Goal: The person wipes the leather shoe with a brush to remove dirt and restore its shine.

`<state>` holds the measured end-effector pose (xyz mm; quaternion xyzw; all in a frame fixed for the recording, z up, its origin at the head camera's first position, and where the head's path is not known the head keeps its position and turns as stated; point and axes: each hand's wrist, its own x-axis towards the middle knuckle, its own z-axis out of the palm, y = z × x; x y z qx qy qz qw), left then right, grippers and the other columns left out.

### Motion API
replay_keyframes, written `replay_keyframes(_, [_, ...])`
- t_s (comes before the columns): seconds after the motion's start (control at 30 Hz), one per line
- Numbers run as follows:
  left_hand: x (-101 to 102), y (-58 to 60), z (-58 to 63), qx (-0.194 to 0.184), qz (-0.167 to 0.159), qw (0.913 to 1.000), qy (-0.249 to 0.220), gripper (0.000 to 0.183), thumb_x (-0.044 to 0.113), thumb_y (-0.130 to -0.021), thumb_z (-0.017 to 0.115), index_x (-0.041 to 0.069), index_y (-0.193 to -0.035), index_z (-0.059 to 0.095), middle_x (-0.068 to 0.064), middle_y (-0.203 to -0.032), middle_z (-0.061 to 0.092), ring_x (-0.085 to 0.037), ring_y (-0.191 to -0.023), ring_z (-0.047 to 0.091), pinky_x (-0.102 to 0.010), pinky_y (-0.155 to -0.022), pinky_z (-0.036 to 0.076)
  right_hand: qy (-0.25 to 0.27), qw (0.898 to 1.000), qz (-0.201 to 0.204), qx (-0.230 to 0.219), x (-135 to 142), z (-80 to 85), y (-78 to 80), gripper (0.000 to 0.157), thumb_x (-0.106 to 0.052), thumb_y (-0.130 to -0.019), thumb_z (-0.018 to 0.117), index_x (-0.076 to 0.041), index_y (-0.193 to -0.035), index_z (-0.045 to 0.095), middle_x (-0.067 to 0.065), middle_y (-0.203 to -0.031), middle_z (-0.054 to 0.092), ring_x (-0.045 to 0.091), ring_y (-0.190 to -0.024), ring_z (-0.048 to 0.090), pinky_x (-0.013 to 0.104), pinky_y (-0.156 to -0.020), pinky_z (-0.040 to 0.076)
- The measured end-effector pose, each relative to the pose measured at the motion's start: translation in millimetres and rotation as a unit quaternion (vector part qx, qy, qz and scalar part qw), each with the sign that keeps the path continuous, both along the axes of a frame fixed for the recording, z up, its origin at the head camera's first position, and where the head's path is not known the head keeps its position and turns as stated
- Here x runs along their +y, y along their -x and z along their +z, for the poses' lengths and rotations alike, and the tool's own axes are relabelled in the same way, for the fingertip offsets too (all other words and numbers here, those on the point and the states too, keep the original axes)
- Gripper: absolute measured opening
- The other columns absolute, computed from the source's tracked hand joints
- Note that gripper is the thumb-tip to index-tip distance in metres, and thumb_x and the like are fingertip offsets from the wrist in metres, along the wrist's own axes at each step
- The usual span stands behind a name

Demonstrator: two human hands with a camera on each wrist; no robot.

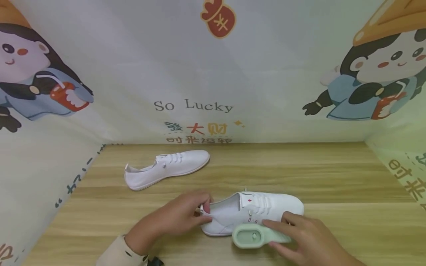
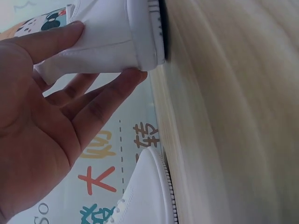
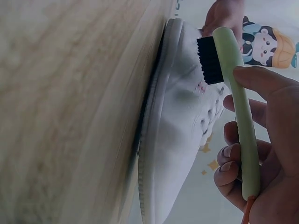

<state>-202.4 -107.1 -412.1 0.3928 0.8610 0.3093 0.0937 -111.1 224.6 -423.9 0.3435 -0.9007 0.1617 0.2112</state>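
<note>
Brush (image 1: pixel 240 229) Alongside the Near Shoe (image 1: pixel 283 203)

Here's my left hand (image 1: pixel 181 216), wrist angled in from the lower left, its grip narrowed to a pinch, thumb and fingers at the near shoe's heel. My right hand (image 1: pixel 307 236) reaches in from the lower right, fingers wrapped on the brush's handle, forefinger extended along it. And the shoe: sole down on the bench (image 1: pixel 342 166), front and centre-right, toe pointing right, long axis running nearly sideways. The brush lies almost parallel, head leftward, bristles (image 3: pixel 211 61) facing the shoe's side; contact, I can't tell. Behind, leftward, the far shoe (image 1: pixel 186 166) points right too, toe angled slightly away.
</note>
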Motion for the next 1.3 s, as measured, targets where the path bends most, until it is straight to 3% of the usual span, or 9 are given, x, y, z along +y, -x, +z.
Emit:
replay_keyframes(0.2, [-10.2, 0.2, 4.5, -0.060, -0.007, 0.9980, -0.015, 0.019, 0.020, -0.094, 0.071, 0.020, -0.088, 0.052, 0.006, -0.107, 0.064, -0.007, -0.095, 0.060, -0.026, -0.083, 0.053, 0.004, 1.000, 0.006, -0.016, -1.9, 4.6, -0.6, 0.037, -0.045, -0.085, 0.077, -0.029, -0.118, 0.073, -0.021, -0.082, 0.045, -0.010, -0.067, 0.032, 0.006, -0.057, 0.028])
replay_keyframes(0.33, [-12.0, 1.1, 5.4, -0.119, -0.020, 0.9922, -0.031, 0.019, 0.022, -0.094, 0.070, 0.018, -0.089, 0.052, 0.005, -0.097, 0.062, -0.002, -0.074, 0.056, -0.021, -0.067, 0.049, 0.001, 1.000, 0.006, -0.007, -3.6, 8.9, -4.0, 0.038, -0.045, -0.085, 0.077, -0.030, -0.119, 0.072, -0.022, -0.081, 0.043, -0.011, -0.065, 0.030, 0.005, -0.057, 0.025])
replay_keyframes(0.47, [-13.7, 1.1, 4.5, -0.161, -0.018, 0.9859, -0.041, 0.016, 0.020, -0.097, 0.066, 0.015, -0.094, 0.052, 0.002, -0.090, 0.059, -0.001, -0.066, 0.053, -0.019, -0.061, 0.045, -0.010, 1.000, -0.017, -0.002, -6.3, 12.8, -6.8, 0.040, -0.045, -0.084, 0.078, -0.030, -0.120, 0.072, -0.021, -0.082, 0.044, -0.010, -0.065, 0.029, 0.008, -0.056, 0.027])
replay_keyframes(0.7, [-15.1, 3.1, 1.2, -0.180, 0.014, 0.9827, -0.043, 0.007, 0.020, -0.102, 0.057, 0.018, -0.107, 0.052, -0.001, -0.104, 0.060, -0.012, -0.092, 0.063, -0.027, -0.079, 0.052, 0.017, 0.999, -0.017, 0.048, -4.3, 9.3, -3.5, 0.039, -0.053, -0.094, 0.064, -0.024, -0.119, 0.073, -0.017, -0.084, 0.047, -0.011, -0.062, 0.028, 0.007, -0.054, 0.026])
replay_keyframes(0.87, [-13.3, 3.8, -2.1, -0.204, 0.034, 0.9766, -0.058, 0.014, 0.019, -0.105, 0.051, 0.019, -0.119, 0.051, -0.008, -0.118, 0.059, -0.016, -0.094, 0.063, -0.031, -0.077, 0.057, 0.040, 0.997, -0.020, 0.070, -4.1, 6.9, -0.7, 0.044, -0.056, -0.099, 0.052, -0.022, -0.117, 0.074, -0.015, -0.083, 0.048, -0.012, -0.061, 0.027, 0.006, -0.053, 0.026])
replay_keyframes(1.0, [-11.1, 2.8, -4.0, -0.187, 0.047, 0.9795, -0.057, 0.022, 0.018, -0.105, 0.050, 0.021, -0.127, 0.049, -0.008, -0.124, 0.057, -0.013, -0.084, 0.061, -0.030, -0.072, 0.056, 0.043, 0.997, -0.036, 0.061, -4.8, 7.3, -1.6, 0.043, -0.056, -0.098, 0.054, -0.024, -0.117, 0.074, -0.016, -0.083, 0.047, -0.012, -0.060, 0.027, 0.007, -0.053, 0.026])
replay_keyframes(1.07, [-9.4, 1.7, -4.8, -0.163, 0.054, 0.9839, -0.051, 0.019, 0.017, -0.105, 0.050, 0.021, -0.123, 0.050, -0.006, -0.118, 0.057, -0.011, -0.079, 0.058, -0.029, -0.070, 0.054, 0.039, 0.997, -0.042, 0.056, -6.2, 8.1, -2.2, 0.041, -0.055, -0.096, 0.057, -0.024, -0.117, 0.074, -0.016, -0.082, 0.047, -0.012, -0.061, 0.027, 0.007, -0.053, 0.026])
replay_keyframes(1.17, [-5.5, 0.9, -6.5, -0.107, 0.061, 0.9915, -0.041, 0.012, 0.012, -0.104, 0.051, 0.022, -0.111, 0.053, -0.001, -0.114, 0.055, -0.012, -0.089, 0.056, -0.030, -0.080, 0.051, 0.030, 0.997, -0.058, 0.042, -9.7, 10.6, -2.4, 0.037, -0.051, -0.092, 0.066, -0.026, -0.117, 0.074, -0.017, -0.081, 0.046, -0.011, -0.061, 0.027, 0.007, -0.053, 0.026])
replay_keyframes(1.3, [-1.0, 0.7, -9.3, -0.066, 0.065, 0.9952, -0.031, 0.018, 0.008, -0.102, 0.051, 0.023, -0.095, 0.057, 0.000, -0.118, 0.053, -0.016, -0.112, 0.051, -0.038, -0.094, 0.046, 0.006, 0.997, -0.079, 0.024, -17.3, 15.4, -0.1, 0.038, -0.044, -0.083, 0.078, -0.029, -0.118, 0.074, -0.017, -0.079, 0.045, -0.009, -0.061, 0.028, 0.010, -0.052, 0.026])
